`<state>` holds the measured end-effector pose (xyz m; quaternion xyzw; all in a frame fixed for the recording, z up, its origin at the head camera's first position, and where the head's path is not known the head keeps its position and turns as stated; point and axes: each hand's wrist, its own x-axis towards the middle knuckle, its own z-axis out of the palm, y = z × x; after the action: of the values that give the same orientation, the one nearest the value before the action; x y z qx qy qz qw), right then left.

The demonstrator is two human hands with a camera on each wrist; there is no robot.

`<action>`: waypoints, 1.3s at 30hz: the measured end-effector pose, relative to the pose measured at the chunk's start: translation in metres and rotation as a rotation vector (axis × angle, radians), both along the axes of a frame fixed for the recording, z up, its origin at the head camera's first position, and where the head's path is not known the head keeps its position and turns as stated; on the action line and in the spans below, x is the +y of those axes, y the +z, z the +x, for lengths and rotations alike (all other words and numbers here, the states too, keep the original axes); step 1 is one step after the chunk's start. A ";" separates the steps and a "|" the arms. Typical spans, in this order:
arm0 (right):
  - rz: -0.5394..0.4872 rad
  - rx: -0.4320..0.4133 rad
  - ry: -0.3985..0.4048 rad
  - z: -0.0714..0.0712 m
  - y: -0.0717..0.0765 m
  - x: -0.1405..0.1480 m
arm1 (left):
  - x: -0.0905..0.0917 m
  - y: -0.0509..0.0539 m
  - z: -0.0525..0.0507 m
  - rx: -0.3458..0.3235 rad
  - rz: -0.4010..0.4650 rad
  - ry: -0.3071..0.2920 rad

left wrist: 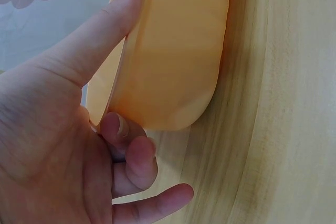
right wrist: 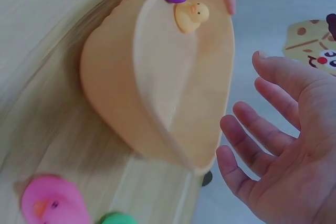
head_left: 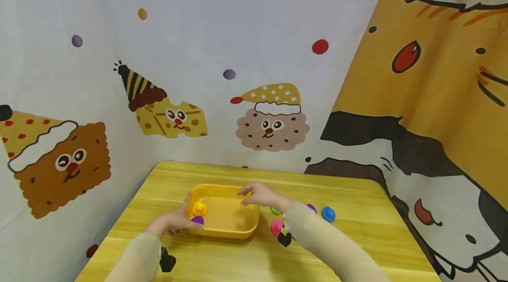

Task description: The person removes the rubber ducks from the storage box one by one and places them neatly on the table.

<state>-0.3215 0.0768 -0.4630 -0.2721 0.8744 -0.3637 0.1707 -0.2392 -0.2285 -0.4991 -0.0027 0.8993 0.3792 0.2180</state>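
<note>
A yellow plastic tub [head_left: 230, 231] stands on the table. My left hand [head_left: 174, 221] grips its left end, with the thumb along the wall and fingers curled at the rim in the left wrist view. Inside, near that hand, are a yellow rubber duck [head_left: 199, 208] and a purple rubber duck [head_left: 198, 220], the purple one partly hidden by the front rim. Over the tub's right end hovers my right hand [head_left: 259, 196]. Its fingers are loosely bent and spread, with nothing between them, as the right wrist view [right wrist: 283, 140] of this hand shows.
Right of the tub, a pink duck [head_left: 276, 227], a blue duck [head_left: 328, 214], a green duck [head_left: 275, 210] and a purple one [head_left: 311, 207] lie on the wooden table [head_left: 222, 260], some partly behind my right arm. A printed curtain [head_left: 270, 17] hangs behind the table.
</note>
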 end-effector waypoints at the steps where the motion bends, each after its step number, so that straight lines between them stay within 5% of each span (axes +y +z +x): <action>1: -0.002 -0.008 0.008 -0.001 0.000 -0.004 | 0.000 -0.001 0.000 -0.002 0.001 0.005; 13: -0.037 -0.035 0.098 -0.010 -0.012 -0.051 | 0.003 -0.003 0.003 -0.005 0.024 0.017; 39: 0.095 0.127 0.147 -0.010 -0.044 -0.119 | -0.001 -0.005 0.000 -0.029 0.081 0.036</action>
<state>-0.3318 -0.0423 -0.5072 -0.3497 0.8773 -0.2905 0.1540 -0.2396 -0.2293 -0.5037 -0.0156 0.8798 0.4189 0.2244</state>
